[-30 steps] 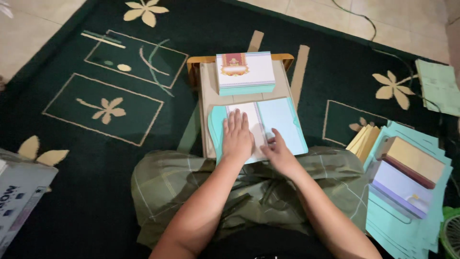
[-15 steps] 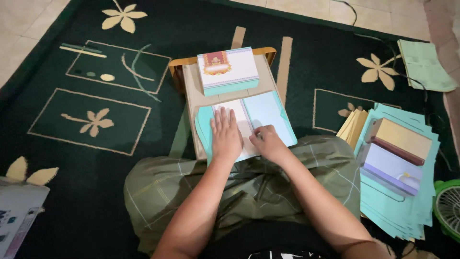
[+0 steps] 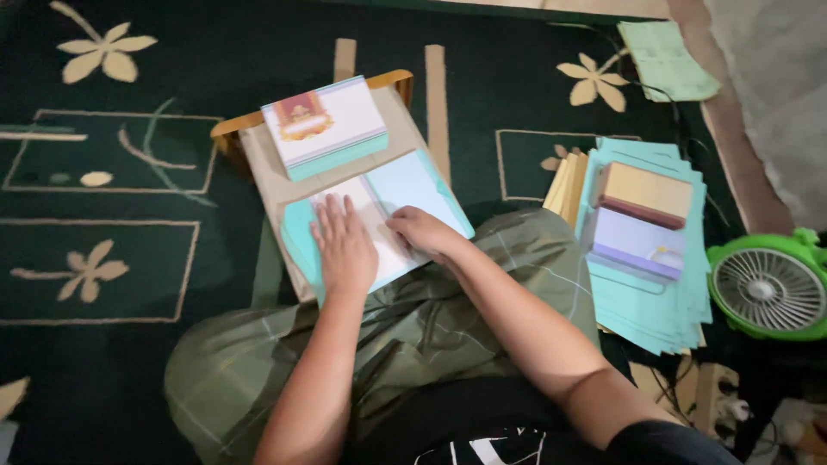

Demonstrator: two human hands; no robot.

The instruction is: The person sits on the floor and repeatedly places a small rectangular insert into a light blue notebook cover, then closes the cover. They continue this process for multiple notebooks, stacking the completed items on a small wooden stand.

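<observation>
A pale blue and white folded sheet (image 3: 379, 220) is pressed flat on a small brown board (image 3: 267, 168) resting against the knees of a person seated on a dark green carpet (image 3: 129, 258). The left hand (image 3: 345, 250) is laid open, palm down with fingers spread, on the sheet's near left part, apparently to keep it from sliding. The right hand (image 3: 422, 234) is set beside it with fingers curled onto the white panel, seemingly bearing down on a fold; nothing is gripped by either hand. Farther along the board, a stack of printed cards (image 3: 326, 125) is kept within easy reach. To the right, on the carpet, a pile of pale blue sheets (image 3: 655, 293) is topped by two boxes (image 3: 642, 220), and a small green fan (image 3: 767, 288) is seen at the right edge. A single green sheet (image 3: 668, 60) lies at the far right.
</observation>
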